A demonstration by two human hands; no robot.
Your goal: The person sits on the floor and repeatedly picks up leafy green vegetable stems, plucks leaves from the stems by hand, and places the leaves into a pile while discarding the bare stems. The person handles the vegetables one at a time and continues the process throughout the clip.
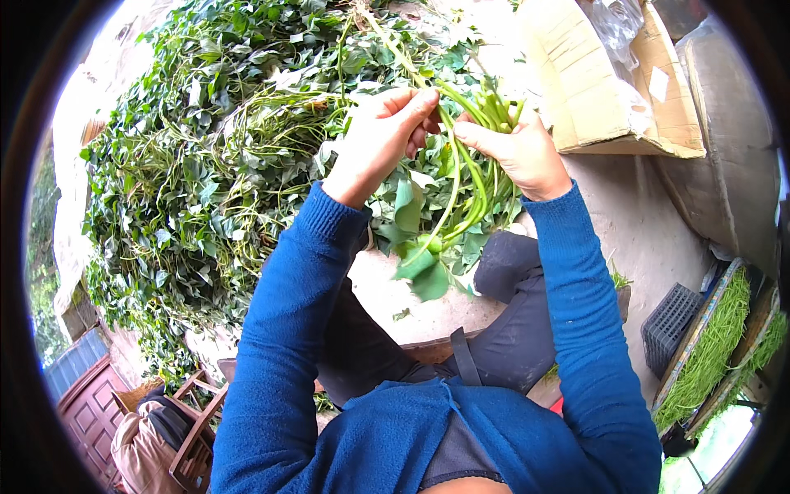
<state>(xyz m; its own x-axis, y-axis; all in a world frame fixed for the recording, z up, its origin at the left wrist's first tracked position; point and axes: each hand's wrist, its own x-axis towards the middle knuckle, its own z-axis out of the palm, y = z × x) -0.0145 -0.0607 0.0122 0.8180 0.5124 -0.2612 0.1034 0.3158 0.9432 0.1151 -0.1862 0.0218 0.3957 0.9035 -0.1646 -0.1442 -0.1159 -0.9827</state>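
Between thumb and fingers, my left hand (395, 133) pinches a leafy green vine stem (401, 55), which runs up toward the top of the view. Close beside it, my right hand (518, 151) is closed on a bundle of green stems (494, 111), cut or broken ends upward. Long stalks with broad green leaves (426, 272) hang below both hands, over the pale floor between my legs. A big heap of leafy vines (216, 154) spreads across the left and the top, behind my left hand.
An opened cardboard box (586, 80) with clear plastic bags (617, 31) lies at upper right. At lower right are a dark plastic crate (669, 327) and round trays of thin green stalks (710, 352). A wooden chair (197, 432) with cloth beside it stands at lower left.
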